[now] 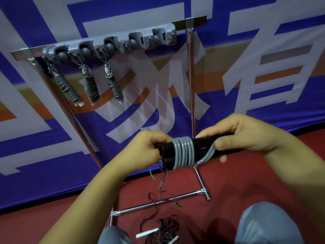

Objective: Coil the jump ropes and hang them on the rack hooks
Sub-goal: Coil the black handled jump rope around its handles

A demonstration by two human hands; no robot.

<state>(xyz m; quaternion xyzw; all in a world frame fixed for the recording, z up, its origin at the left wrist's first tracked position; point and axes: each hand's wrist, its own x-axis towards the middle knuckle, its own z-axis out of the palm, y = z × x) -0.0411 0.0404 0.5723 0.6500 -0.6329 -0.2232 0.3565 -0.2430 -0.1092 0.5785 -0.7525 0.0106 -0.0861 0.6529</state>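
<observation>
Two black jump-rope handles [202, 147] lie side by side between my hands, with several turns of grey rope [182, 152] wound round them. My left hand [146, 150] grips the handles' left ends. My right hand [246, 136] grips their right part and pins the rope under the thumb. A loose grey tail [161, 182] hangs down from the coil to the floor. A grey hook rack [112, 44] sits on a metal stand at upper left. Three coiled grey ropes hang from it: one [67, 87], another [90, 87] and a third [115, 87].
The rack's right-hand hooks [158, 38] hold nothing. The stand's chrome uprights [191, 85] and floor bar [158, 202] stand on red flooring. A tangled dark rope with white handles [161, 229] lies on the floor between my knees. A blue banner [263, 59] covers the wall behind.
</observation>
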